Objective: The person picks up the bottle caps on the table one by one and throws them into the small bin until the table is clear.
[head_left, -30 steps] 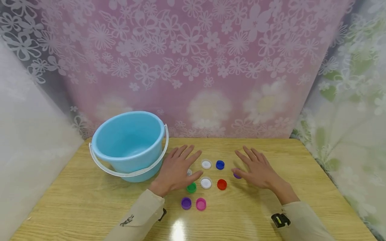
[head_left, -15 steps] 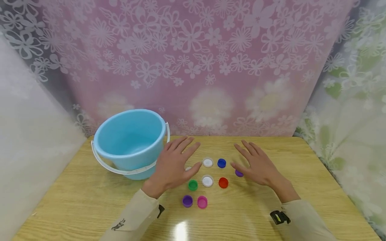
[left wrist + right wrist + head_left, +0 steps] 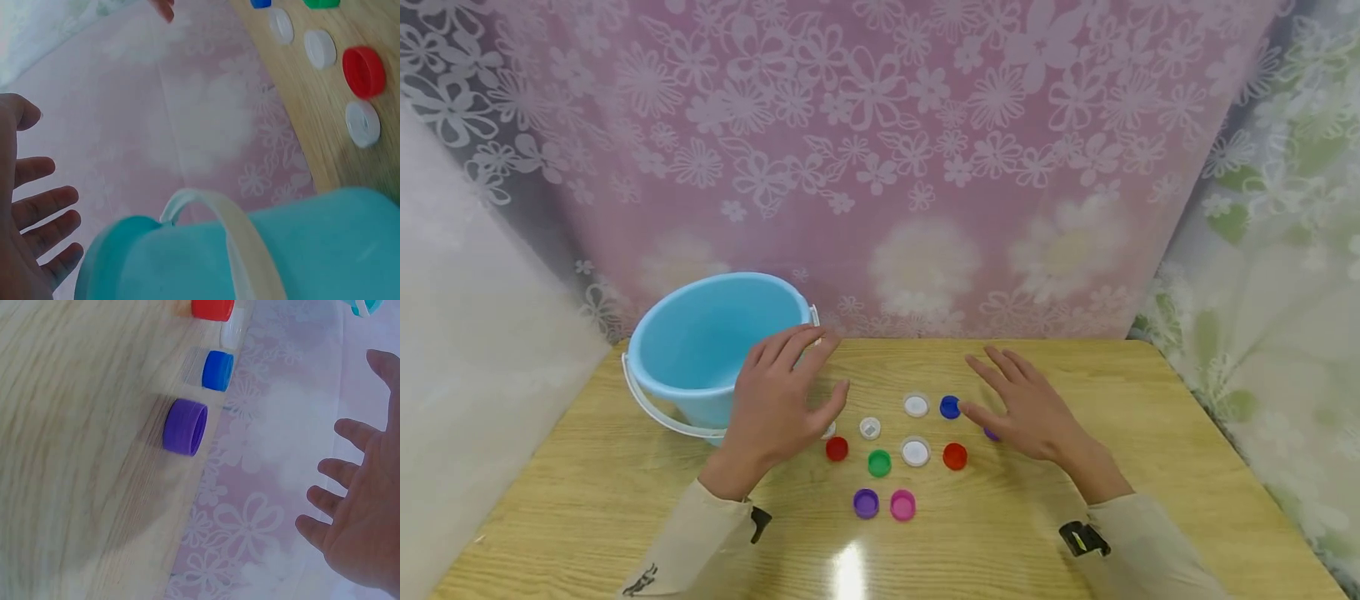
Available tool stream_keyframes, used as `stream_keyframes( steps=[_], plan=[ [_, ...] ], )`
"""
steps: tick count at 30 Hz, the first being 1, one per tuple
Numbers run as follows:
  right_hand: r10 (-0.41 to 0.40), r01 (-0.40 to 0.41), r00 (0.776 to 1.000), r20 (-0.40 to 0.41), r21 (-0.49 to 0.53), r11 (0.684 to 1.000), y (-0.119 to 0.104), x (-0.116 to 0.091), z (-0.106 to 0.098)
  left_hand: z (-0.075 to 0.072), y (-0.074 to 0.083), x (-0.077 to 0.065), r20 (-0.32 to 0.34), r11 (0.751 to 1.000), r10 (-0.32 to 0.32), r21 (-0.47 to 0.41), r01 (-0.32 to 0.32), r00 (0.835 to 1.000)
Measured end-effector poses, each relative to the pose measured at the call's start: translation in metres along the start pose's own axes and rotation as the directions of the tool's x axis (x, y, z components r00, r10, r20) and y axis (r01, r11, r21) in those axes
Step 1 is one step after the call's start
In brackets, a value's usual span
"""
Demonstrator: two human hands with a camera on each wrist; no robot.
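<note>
My left hand [image 3: 778, 404] hovers beside the light blue bucket [image 3: 715, 333], fingers spread and holding nothing; it hides part of the bucket's right side. My right hand [image 3: 1026, 408] hangs over the table's right half, also with spread fingers and nothing in it. Between the hands lie bottle caps: a blue cap [image 3: 950, 407], white caps such as this white cap [image 3: 915, 452], a red cap [image 3: 955, 456], a darker red cap [image 3: 837, 448], a green cap [image 3: 879, 462] and a pink cap [image 3: 902, 504]. A purple cap [image 3: 185, 427] lies below my right hand, partly hidden in the head view.
Another purple cap [image 3: 866, 502] lies at the front beside the pink one. The bucket's white handle [image 3: 244, 244] hangs down its outside. A pink flowered curtain [image 3: 917, 167] stands behind the wooden table [image 3: 587, 508], with pale cloth at both sides.
My left hand has moved left, from above the caps to the bucket, uncovering the darker red cap and a white cap. My right hand has shifted slightly left over the purple cap.
</note>
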State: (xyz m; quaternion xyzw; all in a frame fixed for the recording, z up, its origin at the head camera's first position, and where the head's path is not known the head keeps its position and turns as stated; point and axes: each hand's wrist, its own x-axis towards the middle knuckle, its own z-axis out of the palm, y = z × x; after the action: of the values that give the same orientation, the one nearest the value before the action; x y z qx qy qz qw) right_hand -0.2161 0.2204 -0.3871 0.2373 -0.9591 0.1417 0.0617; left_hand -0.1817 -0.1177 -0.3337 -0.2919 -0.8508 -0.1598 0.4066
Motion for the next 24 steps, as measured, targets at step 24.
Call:
stream_keyframes(
  steps=[24],
  plan=[
    [-0.056, 0.055, 0.998, 0.028, 0.041, 0.998, -0.039, 0.022, 0.017, -0.038, -0.048, -0.028, -0.283, 0.994, -0.049, 0.078, 0.074, 0.958]
  ],
)
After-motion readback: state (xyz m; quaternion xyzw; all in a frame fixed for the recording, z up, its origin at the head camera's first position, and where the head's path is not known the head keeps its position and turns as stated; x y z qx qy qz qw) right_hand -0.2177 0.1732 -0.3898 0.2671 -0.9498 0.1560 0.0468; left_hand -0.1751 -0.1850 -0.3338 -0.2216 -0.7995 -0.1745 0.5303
